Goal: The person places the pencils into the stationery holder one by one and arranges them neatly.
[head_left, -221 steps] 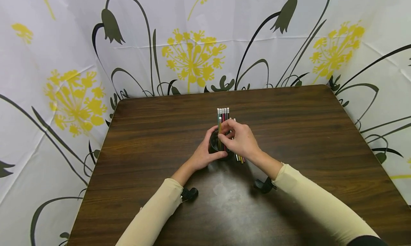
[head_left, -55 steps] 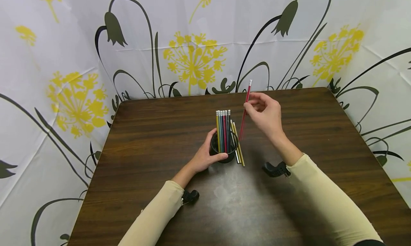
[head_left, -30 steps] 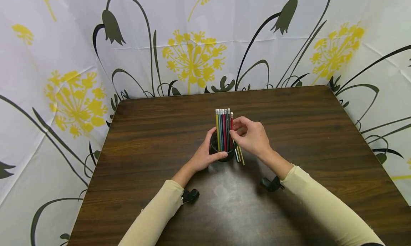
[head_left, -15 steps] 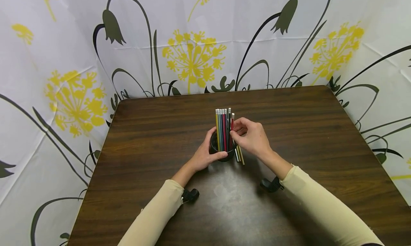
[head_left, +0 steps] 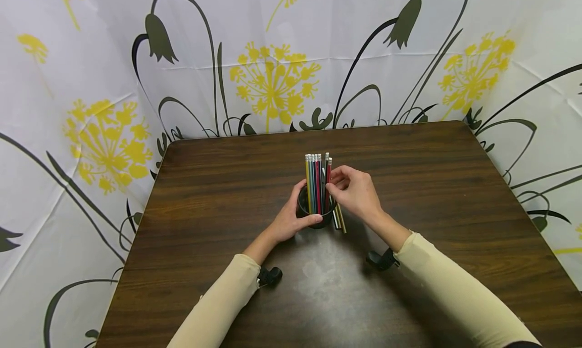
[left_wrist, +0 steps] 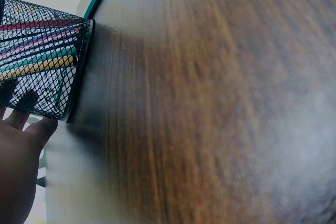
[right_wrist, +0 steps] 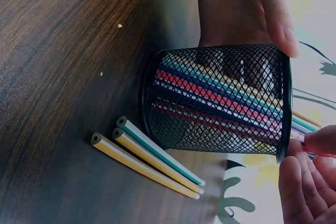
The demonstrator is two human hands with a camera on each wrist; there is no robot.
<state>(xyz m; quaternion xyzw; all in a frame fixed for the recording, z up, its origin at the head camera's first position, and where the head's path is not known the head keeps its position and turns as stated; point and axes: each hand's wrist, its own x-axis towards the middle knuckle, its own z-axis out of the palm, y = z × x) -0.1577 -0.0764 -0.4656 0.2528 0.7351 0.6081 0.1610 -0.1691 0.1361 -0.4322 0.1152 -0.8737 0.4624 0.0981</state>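
A black mesh pencil cup (right_wrist: 220, 61) stands upright on the table, holding several pencils (head_left: 313, 181) with white erasers up. My left hand (head_left: 288, 219) grips the cup's left side, thumb across the near rim. At the cup's right side, my right hand (head_left: 358, 192) pinches a red pencil (head_left: 329, 170) between thumb and fingers; it stands at the right of the bunch, beside a black pencil (head_left: 326, 161). Through the mesh in the left wrist view, the lower parts of yellow, green and red pencils show in the cup (left_wrist: 42, 56).
Three loose pencils (right_wrist: 152, 166), two yellow and one green, lie on the brown wood-grain table (head_left: 204, 211) right beside the cup. In the head view my right hand partly covers them. A white curtain (head_left: 191, 85) with yellow and dark flower prints hangs behind the table.
Earlier my right hand held a yellow pencil at the cup, then a red one raised to the right. That red pencil is now at the cup's right side. My left hand keeps its grip.
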